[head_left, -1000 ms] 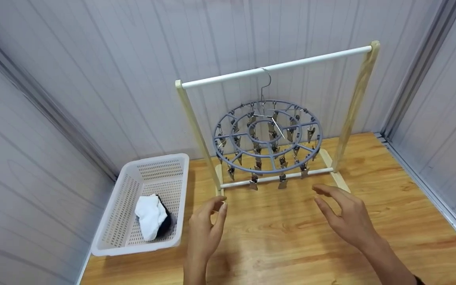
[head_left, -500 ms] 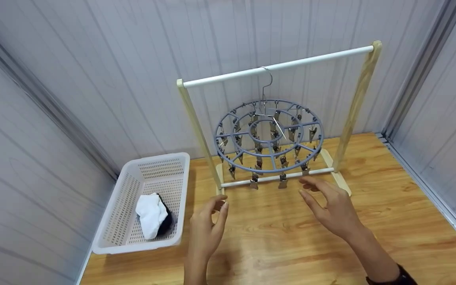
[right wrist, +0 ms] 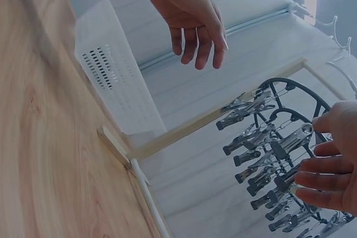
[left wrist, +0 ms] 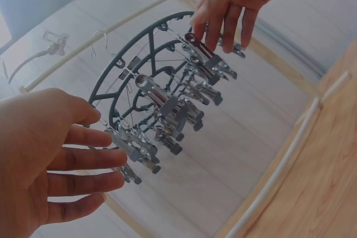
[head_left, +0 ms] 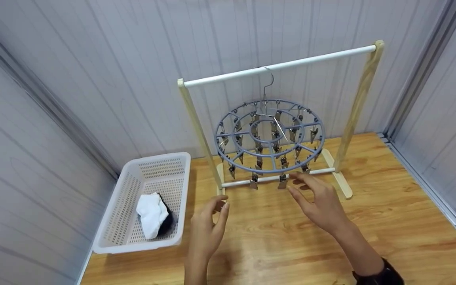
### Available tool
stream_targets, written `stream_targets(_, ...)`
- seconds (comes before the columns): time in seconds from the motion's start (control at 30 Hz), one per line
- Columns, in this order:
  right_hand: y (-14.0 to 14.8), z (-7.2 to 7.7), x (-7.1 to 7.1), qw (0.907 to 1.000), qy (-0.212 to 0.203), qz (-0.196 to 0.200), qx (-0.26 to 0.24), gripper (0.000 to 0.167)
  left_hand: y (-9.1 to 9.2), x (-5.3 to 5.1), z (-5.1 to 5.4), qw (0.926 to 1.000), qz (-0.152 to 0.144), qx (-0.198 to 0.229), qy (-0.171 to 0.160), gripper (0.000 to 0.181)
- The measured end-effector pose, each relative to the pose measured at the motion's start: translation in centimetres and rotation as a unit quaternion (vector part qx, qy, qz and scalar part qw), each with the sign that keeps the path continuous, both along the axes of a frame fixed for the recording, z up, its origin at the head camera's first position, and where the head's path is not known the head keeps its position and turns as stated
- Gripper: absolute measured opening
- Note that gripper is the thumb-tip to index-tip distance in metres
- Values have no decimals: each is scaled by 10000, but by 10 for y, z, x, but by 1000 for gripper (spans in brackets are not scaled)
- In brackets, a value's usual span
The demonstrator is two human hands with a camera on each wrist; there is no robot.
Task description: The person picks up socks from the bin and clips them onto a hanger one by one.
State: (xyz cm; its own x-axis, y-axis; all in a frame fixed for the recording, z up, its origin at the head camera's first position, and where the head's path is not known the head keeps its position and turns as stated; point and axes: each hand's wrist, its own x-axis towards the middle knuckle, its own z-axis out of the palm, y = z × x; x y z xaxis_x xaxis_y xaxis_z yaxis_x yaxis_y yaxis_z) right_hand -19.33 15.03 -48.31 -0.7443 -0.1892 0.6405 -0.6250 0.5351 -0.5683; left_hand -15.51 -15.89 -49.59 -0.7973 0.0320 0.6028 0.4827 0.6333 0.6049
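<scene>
The right hand [head_left: 321,206] reaches up to the front right edge of a round grey-blue hanger [head_left: 273,158], its fingertips just beside the metal clips [head_left: 282,182] that dangle there; its fingers are gently bent and parted, with the thumb apart from them and nothing gripped; whether a fingertip touches a clip I cannot tell; a dark cuff [head_left: 378,275] circles that wrist. The left hand [head_left: 206,227] hovers in front of the near left foot of the rack [head_left: 319,59], between the basket [head_left: 137,248] and the middle of the tabletop [head_left: 275,245]; its fingers are relaxed and slightly curved, thumb and forefinger apart with a gap between them; it too grips nothing.

The hanger hangs by a thin wire hook [head_left: 272,77] from the white top rail, near the rail's middle; it has an outer ring, smaller rings inside and spokes joining them, and its near side tilts down towards the person; many clips hang below the rings, and both wrist views show them crowded together. The rack stands upright on the tabletop close to the back wall [head_left: 133,79], with pale wooden side posts and a white lower bar that joins them near the feet.

To the left of the rack sits the white basket, its sides pierced with slots; inside lies a bunched white cloth [head_left: 151,215], with a black cloth [head_left: 167,221] partly under it on the right.
</scene>
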Motion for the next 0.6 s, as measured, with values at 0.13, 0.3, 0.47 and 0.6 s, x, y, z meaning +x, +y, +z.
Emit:
stream_targets(0.13,-5,-1,-3,10000,-29,-3,-86,37,0,-1,0,10000,-8,-29,-71,16)
stream_targets(0.3,-12,0,-7,9991,-222,151,-335,35,0,-1,0,9999,-22,-57,-127,16)
stream_targets(0.47,-18,2,-10,9968,-477,300,-567,30,-1,-2,-2,9999,-8,-69,-122,15)
stream_targets(0.6,-22,3,-12,9952,-618,372,-656,27,-2,-3,-4,9999,-1,-120,-72,15)
